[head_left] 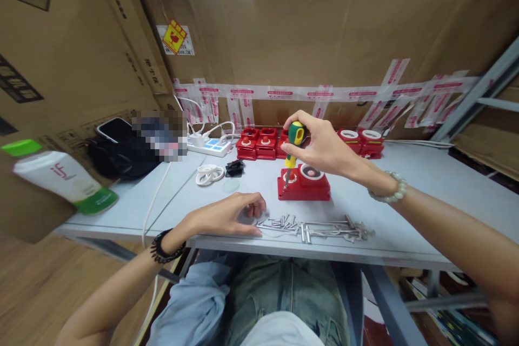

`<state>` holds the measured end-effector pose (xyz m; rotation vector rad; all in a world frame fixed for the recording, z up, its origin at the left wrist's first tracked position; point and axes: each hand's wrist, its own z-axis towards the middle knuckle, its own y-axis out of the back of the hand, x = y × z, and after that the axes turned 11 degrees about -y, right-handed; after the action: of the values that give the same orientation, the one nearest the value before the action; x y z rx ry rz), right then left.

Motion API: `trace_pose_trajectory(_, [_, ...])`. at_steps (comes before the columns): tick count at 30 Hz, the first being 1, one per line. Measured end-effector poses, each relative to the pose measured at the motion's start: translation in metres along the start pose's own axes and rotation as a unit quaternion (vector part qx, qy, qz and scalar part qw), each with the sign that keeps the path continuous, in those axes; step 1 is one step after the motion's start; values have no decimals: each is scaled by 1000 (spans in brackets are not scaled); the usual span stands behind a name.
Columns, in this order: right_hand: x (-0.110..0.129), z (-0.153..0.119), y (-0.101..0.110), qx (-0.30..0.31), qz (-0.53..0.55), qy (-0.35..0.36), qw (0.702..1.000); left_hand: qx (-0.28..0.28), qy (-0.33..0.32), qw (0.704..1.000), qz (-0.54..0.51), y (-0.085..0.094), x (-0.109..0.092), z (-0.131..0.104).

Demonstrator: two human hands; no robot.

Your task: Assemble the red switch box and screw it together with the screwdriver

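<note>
In my right hand [324, 143] is a screwdriver [297, 135] with a green and yellow handle, held nearly upright. Its metal shaft reaches down to the left part of a red two-part housing [306, 190], where the tip touches or nearly touches it. A white ring with a dark round centre [311, 172] sits in the housing's right part. My left hand [227, 215] rests on the table, fingers curled and thumb apart, with nothing visible between them. Just right of it lies a pile of small screws [284, 221], beside longer metal rods and fittings [332, 231].
Several red housings [255, 147] stand in a row at the back. White rings [210, 174] and black pieces [234, 168] lie left of centre. A power strip [211, 146], black bag [117, 154] and white-green bottle [65, 178] are farther left. Cardboard [284, 27] walls the rear.
</note>
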<state>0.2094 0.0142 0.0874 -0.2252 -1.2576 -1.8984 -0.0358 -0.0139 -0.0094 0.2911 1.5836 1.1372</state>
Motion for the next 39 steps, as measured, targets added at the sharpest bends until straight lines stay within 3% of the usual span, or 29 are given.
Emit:
trace_pose_trajectory(4, [2, -1, -1, -7, -24, -3, 1000, -75, -18, 996, 33, 5, 1, 10])
trace_pose_trajectory(7, [5, -1, -4, -9, -58, -2, 998, -152, -36, 987, 47, 10, 8, 34])
trace_pose_trajectory(12, [14, 2, -11, -20, -182, -7, 983, -137, -111, 984, 22, 11, 24, 84])
trace_pose_trajectory(16, [19, 11, -14, -61, -313, -21, 948, -96, -110, 989, -15, 7, 29, 104])
trace_pose_trajectory(19, [22, 17, -8, -36, -313, 5, 949, -94, -98, 991, -13, 4, 30, 106])
trace_pose_trajectory(23, [31, 19, 8, 105, -272, 46, 955, -105, -92, 990, 1, 4, 31, 106])
trace_pose_trajectory(25, [37, 19, 16, 168, -267, 22, 949, -105, -87, 991, -2, 4, 30, 106])
trace_pose_trajectory(28, [42, 21, 21, 152, -316, -41, 936, -103, -86, 991, -12, 4, 30, 107])
trace_pose_trajectory(31, [40, 28, 20, 102, -325, -42, 939, -104, -94, 990, -22, 4, 30, 107])
trace_pose_trajectory(34, [38, 32, 20, 148, -255, 17, 955, -107, -101, 989, -11, 4, 30, 106])
trace_pose_trajectory(36, [40, 30, 22, 197, -237, 42, 950, -106, -93, 990, 0, 4, 30, 106])
trace_pose_trajectory(39, [44, 24, 22, 195, -287, 22, 938, -109, -85, 990, 2, 3, 30, 105])
